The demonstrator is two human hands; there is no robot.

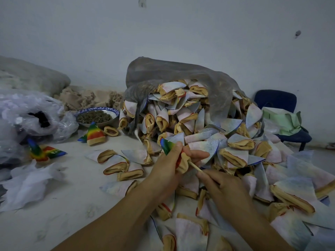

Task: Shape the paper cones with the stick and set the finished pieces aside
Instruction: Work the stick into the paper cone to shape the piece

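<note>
My left hand [171, 164] grips a rainbow-coloured cone [167, 145] with a tan cuff, tip pointing up and left. My right hand [220, 185] holds a thin wooden stick [194, 166] whose far end is pushed into the cone's tan opening. A big heap of pale, inside-out cones [190, 120] spills from a grey plastic bag [174, 75] across the white surface, and more lie around both forearms. Three finished rainbow cones lie to the left: one [94, 133] near a bowl, two [45, 153] further left.
A blue-rimmed bowl [97, 115] of dark bits sits at the back left, beside clear plastic bags [30, 115] and tan stuffing [85, 96]. White fluff [27, 182] lies at the left. A blue chair [282, 113] with green paper stands at the right by the wall.
</note>
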